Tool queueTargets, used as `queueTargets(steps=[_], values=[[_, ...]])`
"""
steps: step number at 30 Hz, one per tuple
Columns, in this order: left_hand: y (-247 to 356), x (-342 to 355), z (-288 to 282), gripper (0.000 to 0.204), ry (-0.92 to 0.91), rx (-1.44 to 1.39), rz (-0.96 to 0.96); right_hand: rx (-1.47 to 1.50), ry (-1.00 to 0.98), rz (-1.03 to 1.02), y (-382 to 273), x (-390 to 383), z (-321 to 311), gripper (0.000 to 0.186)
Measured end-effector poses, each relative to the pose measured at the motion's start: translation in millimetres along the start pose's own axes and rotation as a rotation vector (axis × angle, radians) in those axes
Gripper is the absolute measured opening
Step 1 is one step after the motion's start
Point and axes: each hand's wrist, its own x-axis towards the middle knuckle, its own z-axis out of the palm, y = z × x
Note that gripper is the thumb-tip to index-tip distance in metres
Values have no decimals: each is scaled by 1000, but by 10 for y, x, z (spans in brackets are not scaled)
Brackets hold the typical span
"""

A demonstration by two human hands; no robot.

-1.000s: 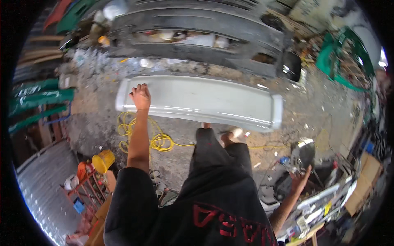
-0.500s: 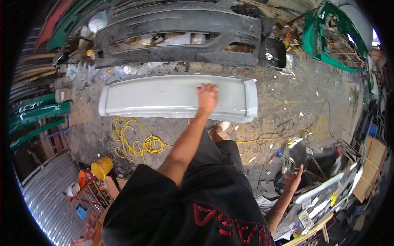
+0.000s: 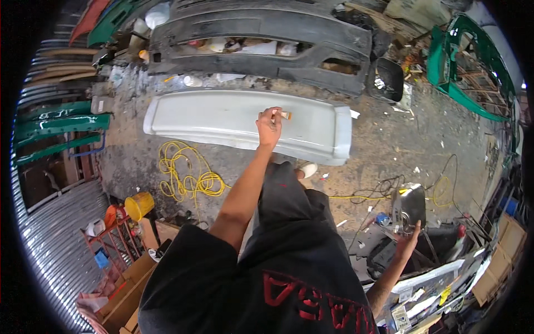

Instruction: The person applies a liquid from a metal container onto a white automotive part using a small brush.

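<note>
A long, pale grey vehicle panel (image 3: 200, 117) with raised, lighter edges lies on the floor ahead of me. Over its right half is my left hand (image 3: 269, 128), fingers closed on a small flat whitish-and-orange piece (image 3: 285, 116). What kind of piece it is does not show clearly. Out to the right, my right hand (image 3: 409, 240) grips the lower end of a shiny metal can (image 3: 409, 206). The can is rectangular with a round opening, and my fingers are partly hidden by it.
A yellow cable (image 3: 194, 178) lies coiled left of my legs and runs right across the floor. Beyond the panel stands a large dark bumper (image 3: 267, 28). Green frames (image 3: 445, 78) and a cluttered bench (image 3: 434, 286) are on the right; a yellow bucket (image 3: 139, 207) is at left.
My left hand has shifted slightly left over the panel and turned, so the small piece in it now shows. The whole view has swung a little; the can stays in my right hand.
</note>
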Motion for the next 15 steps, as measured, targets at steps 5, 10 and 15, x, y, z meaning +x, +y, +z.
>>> queueTargets(steps=[5, 10, 15], values=[[270, -248, 463, 11, -8, -257, 46, -2, -186, 146, -36, 187, 57, 63], [215, -237, 485, 12, -59, -8, 68, 35, -172, 112, -5, 159, -136, 58], [386, -314, 730, 10, -54, -133, 75, 79, -184, 88, 64, 97, -199, 58]])
